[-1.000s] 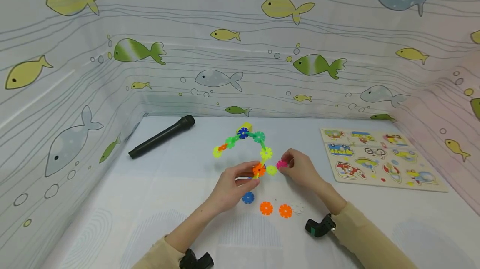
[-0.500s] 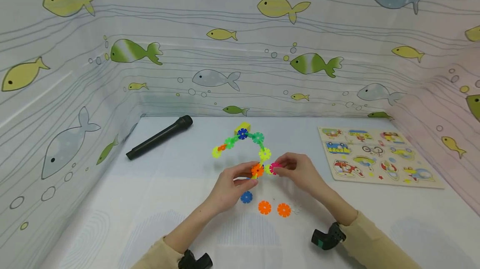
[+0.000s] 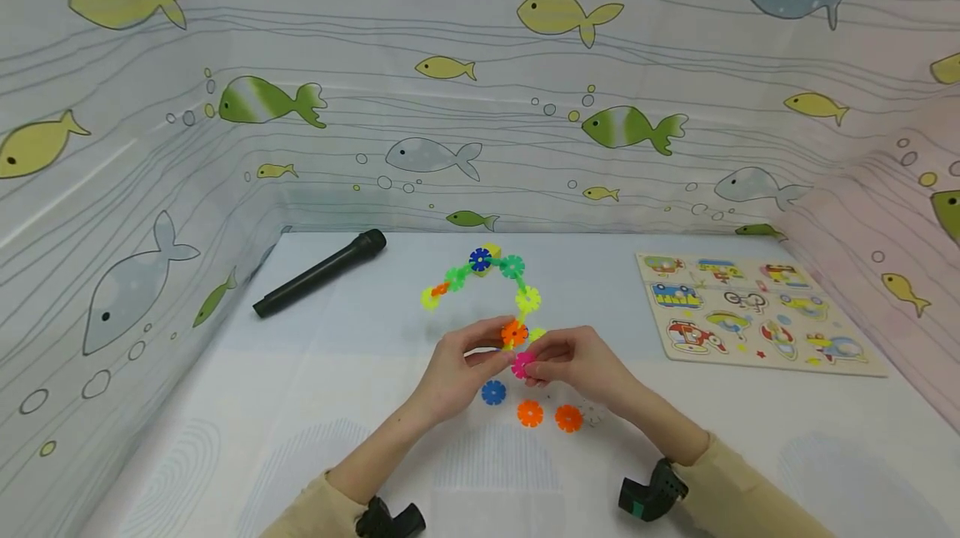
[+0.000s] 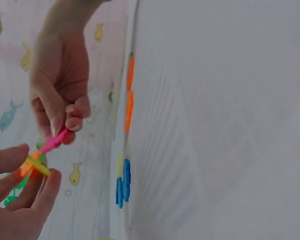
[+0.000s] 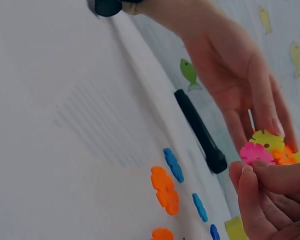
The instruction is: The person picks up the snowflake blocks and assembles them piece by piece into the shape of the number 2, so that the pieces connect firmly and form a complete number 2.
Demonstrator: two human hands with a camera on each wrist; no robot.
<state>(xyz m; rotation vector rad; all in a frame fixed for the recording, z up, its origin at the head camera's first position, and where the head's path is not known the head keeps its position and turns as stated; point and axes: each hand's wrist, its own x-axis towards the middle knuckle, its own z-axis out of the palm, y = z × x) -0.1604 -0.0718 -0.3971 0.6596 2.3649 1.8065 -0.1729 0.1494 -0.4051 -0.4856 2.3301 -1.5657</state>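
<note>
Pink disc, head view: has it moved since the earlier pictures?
Yes. The pink disc, pinched by the right hand, has moved left and nearer the person, judged against the puzzle board.

The person's bare left hand (image 3: pixel 459 368) and bare right hand (image 3: pixel 583 361) nearly meet, each pinching between thumb and fingers. The right hand's other fingers curl toward its palm. The left forearm (image 3: pixel 381 450) and right forearm (image 3: pixel 671 421) slant inward from beige cloth sleeves (image 3: pixel 742 488).

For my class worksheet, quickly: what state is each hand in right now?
Left hand: closed, holding the disc chain.
Right hand: closed, pinching the pink disc.
</note>
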